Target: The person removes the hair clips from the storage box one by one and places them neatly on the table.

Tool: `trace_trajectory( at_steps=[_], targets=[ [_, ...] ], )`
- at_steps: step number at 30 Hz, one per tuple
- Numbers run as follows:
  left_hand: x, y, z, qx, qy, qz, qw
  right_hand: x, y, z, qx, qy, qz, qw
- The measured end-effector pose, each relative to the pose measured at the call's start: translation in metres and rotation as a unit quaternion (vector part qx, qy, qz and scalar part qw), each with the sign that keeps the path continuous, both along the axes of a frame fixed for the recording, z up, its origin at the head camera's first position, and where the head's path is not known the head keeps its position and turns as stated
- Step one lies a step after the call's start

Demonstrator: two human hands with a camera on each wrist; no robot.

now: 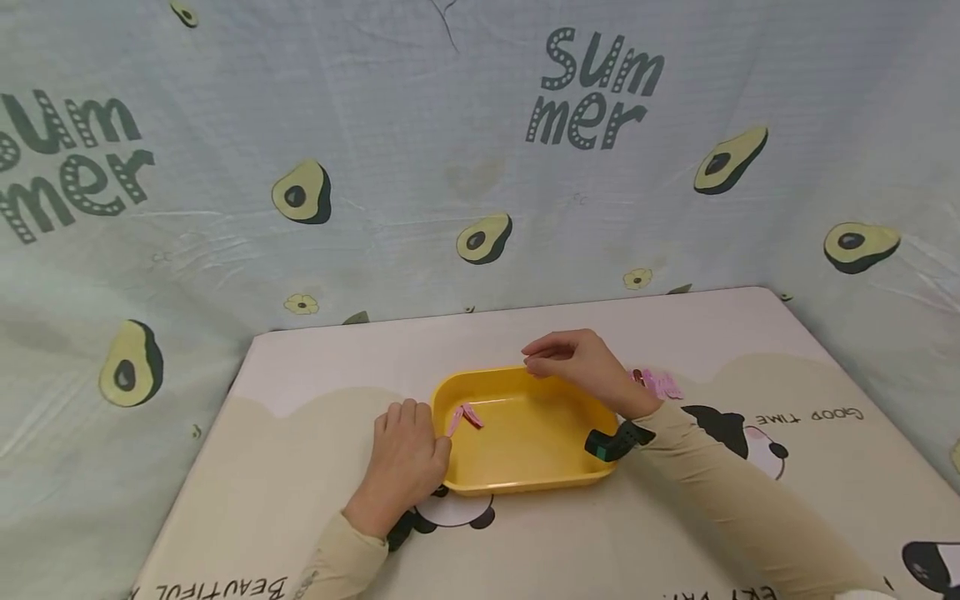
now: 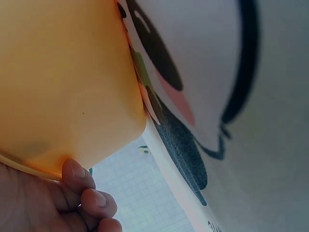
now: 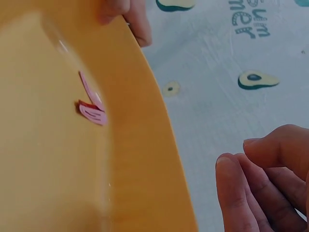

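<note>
A yellow tray (image 1: 525,429) with raised walls sits on the table. My left hand (image 1: 406,454) grips its left rim; in the left wrist view the fingers of that hand (image 2: 89,198) bend against the tray's wall (image 2: 72,96). Two small pink clip-like pieces (image 1: 472,415) lie inside at the left end, one leaning toward the wall, and the right wrist view shows them (image 3: 91,113) closer. Above the far rim hovers my right hand (image 1: 581,364), with relaxed fingers and thumb near one another. Nothing shows between its fingertips (image 3: 227,169).
Beyond my right wrist, more small pink pieces (image 1: 660,383) lie in a group on the table, partly hidden by the arm. The table cover (image 1: 330,358) has printed animals and lettering. An avocado-patterned cloth (image 1: 390,167) hangs behind the table's far edge.
</note>
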State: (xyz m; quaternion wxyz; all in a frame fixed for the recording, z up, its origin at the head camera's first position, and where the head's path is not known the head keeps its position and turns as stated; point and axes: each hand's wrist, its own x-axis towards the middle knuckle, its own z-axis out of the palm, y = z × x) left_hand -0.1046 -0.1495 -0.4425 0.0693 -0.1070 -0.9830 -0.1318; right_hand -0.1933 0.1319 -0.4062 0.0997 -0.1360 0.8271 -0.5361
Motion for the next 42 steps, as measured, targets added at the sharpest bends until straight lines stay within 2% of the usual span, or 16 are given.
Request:
trace_trajectory(
  at_steps=[10, 17, 22, 26, 42],
  targets=[
    [0.000, -0.001, -0.002, 0.003, 0.005, -0.002, 1.0000, 0.000, -0.032, -0.007, -0.009, 0.007, 0.034, 0.9994],
    [0.001, -0.003, -0.003, 0.000, 0.024, -0.005, 0.9997, 0.000, -0.050, -0.007, 0.007, 0.011, 0.051, 0.9986],
    [0.000, -0.003, -0.002, 0.001, 0.012, -0.003, 0.9999, -0.002, -0.060, -0.011, 0.001, 0.008, 0.063, 0.9980],
    [-0.001, -0.003, -0.002, 0.003, 0.004, -0.004, 1.0000, -0.003, -0.064, -0.015, 0.010, 0.008, 0.062, 0.9980],
    [0.000, -0.003, -0.004, -0.005, 0.022, -0.007, 0.9997, -0.003, -0.068, -0.029, 0.063, 0.018, 0.110, 0.9918]
  ],
)
